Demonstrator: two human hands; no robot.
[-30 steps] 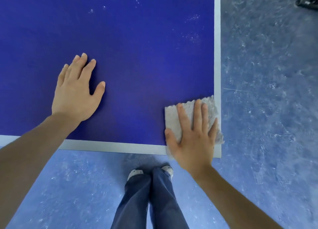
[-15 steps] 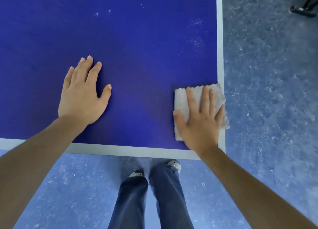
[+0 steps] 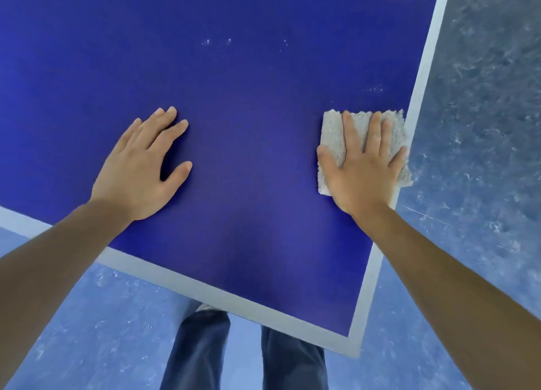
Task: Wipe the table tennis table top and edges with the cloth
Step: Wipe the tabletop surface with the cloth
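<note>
Cloth (image 3: 332,132), pale and nubbly, lies flat on the blue table top (image 3: 248,102), right beside the white line along the table's right edge (image 3: 421,67), one corner spilling over it. The right hand (image 3: 363,173) presses on the cloth, fingers straight and spread. The left hand (image 3: 137,170) rests flat on the bare blue, fingers straight, thumb apart. Faint white specks (image 3: 218,41) dot the surface farther up.

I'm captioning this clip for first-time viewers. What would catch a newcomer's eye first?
The deep blue table tennis table top with its pale border fills the view. At its right edge, the right hand presses flat on a pale grey fluffy cloth; the left hand rests flat on the bare blue.
</note>
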